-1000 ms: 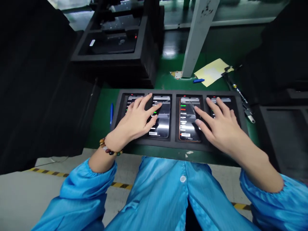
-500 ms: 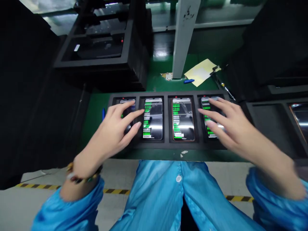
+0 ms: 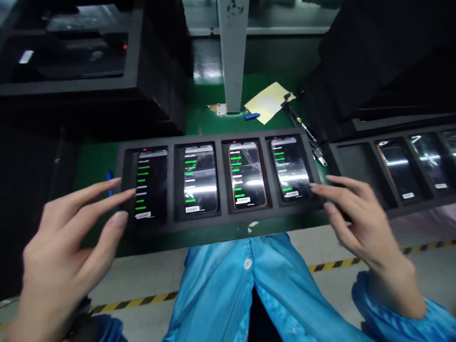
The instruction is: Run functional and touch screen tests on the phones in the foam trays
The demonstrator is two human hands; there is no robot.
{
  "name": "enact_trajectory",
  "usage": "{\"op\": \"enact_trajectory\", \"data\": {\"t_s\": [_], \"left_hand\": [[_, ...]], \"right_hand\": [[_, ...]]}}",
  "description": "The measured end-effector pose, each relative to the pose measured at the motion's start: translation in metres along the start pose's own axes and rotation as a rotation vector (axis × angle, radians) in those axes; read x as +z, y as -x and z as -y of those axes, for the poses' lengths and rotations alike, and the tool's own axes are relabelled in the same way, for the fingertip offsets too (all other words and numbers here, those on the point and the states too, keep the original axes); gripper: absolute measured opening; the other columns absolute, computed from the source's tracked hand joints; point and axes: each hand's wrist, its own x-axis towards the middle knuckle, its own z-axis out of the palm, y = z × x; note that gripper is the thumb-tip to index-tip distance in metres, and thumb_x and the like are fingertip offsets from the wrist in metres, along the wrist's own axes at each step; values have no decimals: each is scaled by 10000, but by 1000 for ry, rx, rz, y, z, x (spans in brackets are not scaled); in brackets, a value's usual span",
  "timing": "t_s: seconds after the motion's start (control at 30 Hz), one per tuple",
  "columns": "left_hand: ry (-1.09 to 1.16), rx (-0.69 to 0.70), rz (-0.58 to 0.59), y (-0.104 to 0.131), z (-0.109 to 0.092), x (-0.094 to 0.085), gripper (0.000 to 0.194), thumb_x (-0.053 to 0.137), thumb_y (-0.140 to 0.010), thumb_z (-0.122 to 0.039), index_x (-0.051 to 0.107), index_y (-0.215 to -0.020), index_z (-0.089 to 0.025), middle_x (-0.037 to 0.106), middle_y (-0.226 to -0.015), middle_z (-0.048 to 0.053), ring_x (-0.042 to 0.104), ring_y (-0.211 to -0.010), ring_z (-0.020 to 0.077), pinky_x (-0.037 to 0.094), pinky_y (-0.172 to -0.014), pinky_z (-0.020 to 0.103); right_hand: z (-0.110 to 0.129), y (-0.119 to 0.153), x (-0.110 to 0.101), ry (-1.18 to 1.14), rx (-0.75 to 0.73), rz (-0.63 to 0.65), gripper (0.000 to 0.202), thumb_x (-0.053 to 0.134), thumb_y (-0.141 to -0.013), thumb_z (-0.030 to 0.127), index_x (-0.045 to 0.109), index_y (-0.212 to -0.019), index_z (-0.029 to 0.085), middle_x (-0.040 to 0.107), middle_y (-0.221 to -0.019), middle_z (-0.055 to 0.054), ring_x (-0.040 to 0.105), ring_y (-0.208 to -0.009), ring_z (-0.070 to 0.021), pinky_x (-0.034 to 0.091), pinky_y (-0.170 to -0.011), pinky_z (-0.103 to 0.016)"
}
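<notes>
A black foam tray [image 3: 171, 221] lies along the bench edge, with several smartphones in separate pockets. All their screens show lists with green lines. My left hand [image 3: 76, 232] is open at the tray's left end, its index fingertip at the left edge of the leftmost phone [image 3: 152, 185]. Two phones lie in the middle, a black-framed phone [image 3: 200, 178] and an orange-framed phone [image 3: 247, 175]. Spread fingers of my right hand [image 3: 356, 218] are by the rightmost phone [image 3: 290, 168], the index fingertip near its lower right edge. Whether either fingertip touches is hard to tell.
Right of this tray is a second foam tray [image 3: 359, 166] with more phones. Black stacked trays [image 3: 142, 71] rise at the back left. A grey post [image 3: 233, 57], yellow paper [image 3: 270, 102], a blue pen cap [image 3: 252, 116] and a cable [image 3: 306, 128] are behind.
My left hand has moved left off the leftmost phone, uncovering its screen. My right hand has drawn back from over the rightmost phone to its lower right. The camera view has shifted.
</notes>
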Motion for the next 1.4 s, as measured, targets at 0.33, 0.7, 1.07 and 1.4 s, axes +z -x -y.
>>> {"op": "enact_trajectory", "data": {"t_s": [0.33,0.7,1.07,1.4], "left_hand": [[-1,122,-121,-10,26,51,341,667,-974,-440,782,-1280,-341,715,-1485,61,638,-1430,358,406,-1293,594],[-20,94,-154,-5,50,55,381,730,-974,-378,737,-1330,-240,641,-1551,149,574,-1503,340,385,-1307,572],[197,14,-39,3,70,51,439,699,-1023,-401,650,-1444,-287,469,-1720,107,429,-1633,287,388,-1350,503],[101,111,17,2,70,48,602,809,-951,-460,612,-1505,-332,414,-1759,98,384,-1645,353,324,-1361,601]], "right_hand": [[4,20,44,-38,-15,-71,556,532,-1021,163,618,-1548,317,789,-1374,-57,590,-1459,-391,526,-1131,-641],[53,-25,79,-154,-217,101,584,525,-987,98,570,-1551,244,739,-1485,-29,505,-1536,-343,395,-1251,-601],[119,-72,122,-265,-389,196,444,498,-1052,157,612,-1482,153,748,-1468,-51,514,-1526,-340,343,-1294,-588],[69,-54,93,-216,-200,25,478,510,-1064,165,607,-1523,258,734,-1457,-81,539,-1504,-362,456,-1194,-593]]}}
